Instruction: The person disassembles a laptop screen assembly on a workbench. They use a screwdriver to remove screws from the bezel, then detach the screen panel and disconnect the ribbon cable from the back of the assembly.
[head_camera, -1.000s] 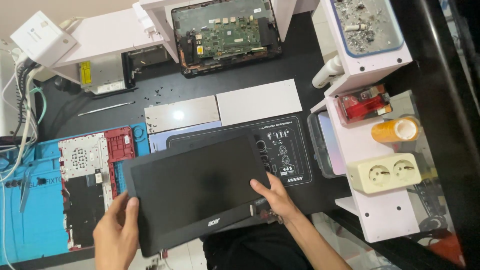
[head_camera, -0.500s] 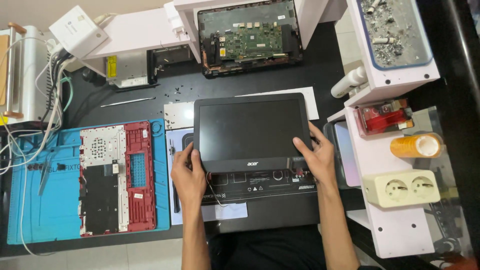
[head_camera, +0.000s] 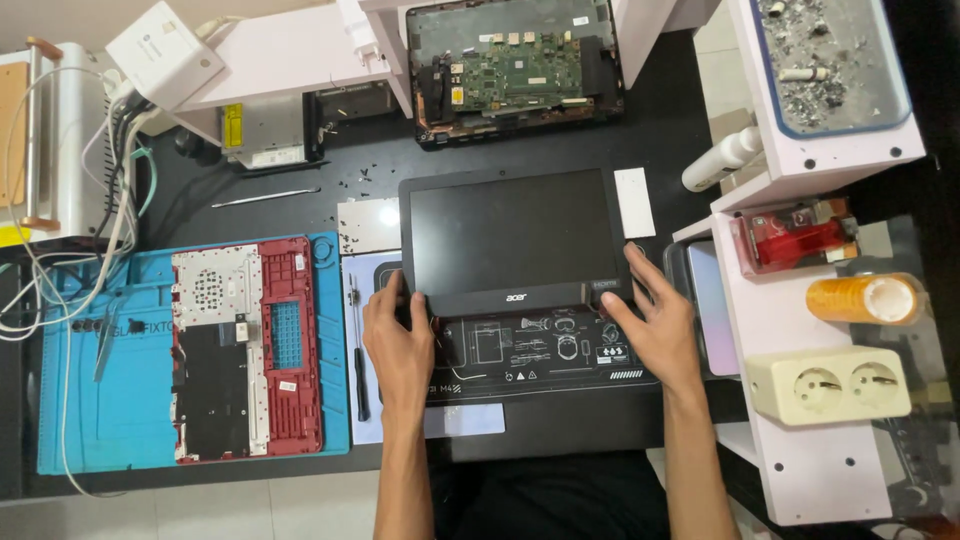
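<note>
Since earlier, both hands slid lower: left hand (head_camera: 398, 345) and right hand (head_camera: 650, 325) lie open-fingered, gripping nothing, fingertips touching the screen's (head_camera: 505, 240) bottom corners.

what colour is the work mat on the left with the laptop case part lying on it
Blue: the flat rubbery work mat shows clearly in the head view, under the red and white laptop case part.
</note>
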